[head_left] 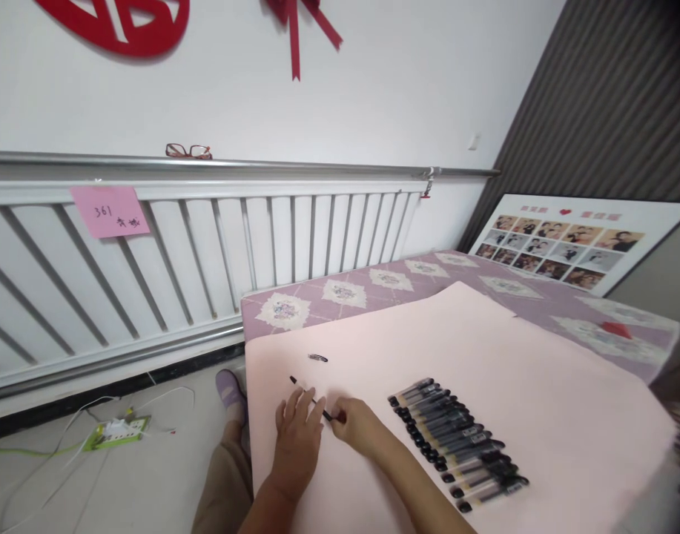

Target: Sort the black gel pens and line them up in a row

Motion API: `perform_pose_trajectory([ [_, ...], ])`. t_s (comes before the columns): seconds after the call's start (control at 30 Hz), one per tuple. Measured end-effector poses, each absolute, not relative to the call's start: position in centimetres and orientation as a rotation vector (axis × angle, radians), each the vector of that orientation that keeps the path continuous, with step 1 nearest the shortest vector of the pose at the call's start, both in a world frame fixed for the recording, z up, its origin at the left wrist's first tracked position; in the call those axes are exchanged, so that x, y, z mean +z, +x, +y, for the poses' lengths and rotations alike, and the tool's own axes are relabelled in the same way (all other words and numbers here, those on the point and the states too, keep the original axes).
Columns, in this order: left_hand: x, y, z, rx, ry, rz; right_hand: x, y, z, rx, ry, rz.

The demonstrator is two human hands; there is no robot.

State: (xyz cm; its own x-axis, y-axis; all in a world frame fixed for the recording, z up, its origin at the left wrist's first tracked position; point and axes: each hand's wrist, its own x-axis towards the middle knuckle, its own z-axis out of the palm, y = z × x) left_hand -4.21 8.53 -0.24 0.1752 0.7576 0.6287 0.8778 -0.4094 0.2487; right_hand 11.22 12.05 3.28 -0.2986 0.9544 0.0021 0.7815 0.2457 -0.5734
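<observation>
Both my hands rest on a pale pink sheet that covers the table. My right hand pinches the near end of a thin black pen refill that lies slanted on the sheet. My left hand lies over the refill with fingers stretched flat, touching it. A small black pen cap lies alone a little beyond the hands. To the right, a row of several black capped pens lies side by side on the sheet.
A purple patterned tablecloth shows beyond the sheet. A white radiator with a pink note and red glasses lines the wall. A photo board leans at the right. Cables and a power strip lie on the floor.
</observation>
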Motion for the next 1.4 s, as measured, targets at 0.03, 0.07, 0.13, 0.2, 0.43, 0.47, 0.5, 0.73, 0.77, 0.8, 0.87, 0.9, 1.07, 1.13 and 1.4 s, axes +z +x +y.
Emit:
perform_pose_trajectory([
  [0.03,-0.4,-4.1,8.5,-1.04,-2.297,-1.57,3.1,11.5,11.3,0.7,-1.58,-2.144],
  [0.07,-0.6,-4.0,8.5,-1.037,-2.321,-1.542,2.9,11.8,10.7,0.715,-1.57,-2.112],
  [0.13,-0.9,-4.0,8.5,-1.048,-2.365,-1.51,2.7,12.4,9.7,0.734,-1.557,-2.045],
  [0.2,-1.2,-4.0,8.5,-1.06,-2.421,-1.506,2.5,12.9,9.1,0.746,-1.544,-1.976],
  [0.43,-1.0,-4.1,8.3,-1.045,-2.478,-1.533,2.3,14.5,8.0,0.793,-1.516,-1.63],
  [0.47,-0.9,-4.1,8.3,-1.032,-2.493,-1.53,2.1,14.6,7.9,0.811,-1.499,-1.599],
  [0.5,-0.9,-4.1,8.3,-1.013,-2.511,-1.528,2.0,14.6,7.7,0.833,-1.472,-1.587],
  [0.73,-0.6,-4.2,8.3,-0.941,-2.573,-1.492,0.8,13.4,7.4,0.903,-1.392,-1.479],
  [0.77,-0.6,-4.3,8.3,-0.938,-2.576,-1.485,0.7,13.3,7.5,0.898,-1.404,-1.465],
  [0.8,-0.5,-4.3,8.3,-0.934,-2.582,-1.477,0.7,13.2,7.5,0.893,-1.412,-1.457],
  [0.87,-0.4,-4.3,8.3,-0.923,-2.597,-1.457,0.7,13.1,7.7,0.887,-1.414,-1.452],
  [0.9,-0.4,-4.3,8.3,-0.919,-2.602,-1.45,0.7,13.1,7.8,0.886,-1.413,-1.452],
  [1.07,-0.5,-4.3,8.3,-0.926,-2.588,-1.448,0.2,13.2,8.3,0.887,-1.399,-1.465],
  [1.13,-0.7,-4.4,8.4,-0.926,-2.58,-1.445,-0.1,13.2,8.4,0.892,-1.382,-1.484],
  [1.4,-0.8,-4.4,8.5,-0.874,-2.602,-1.467,-0.5,12.8,8.5,0.912,-1.339,-1.559],
])
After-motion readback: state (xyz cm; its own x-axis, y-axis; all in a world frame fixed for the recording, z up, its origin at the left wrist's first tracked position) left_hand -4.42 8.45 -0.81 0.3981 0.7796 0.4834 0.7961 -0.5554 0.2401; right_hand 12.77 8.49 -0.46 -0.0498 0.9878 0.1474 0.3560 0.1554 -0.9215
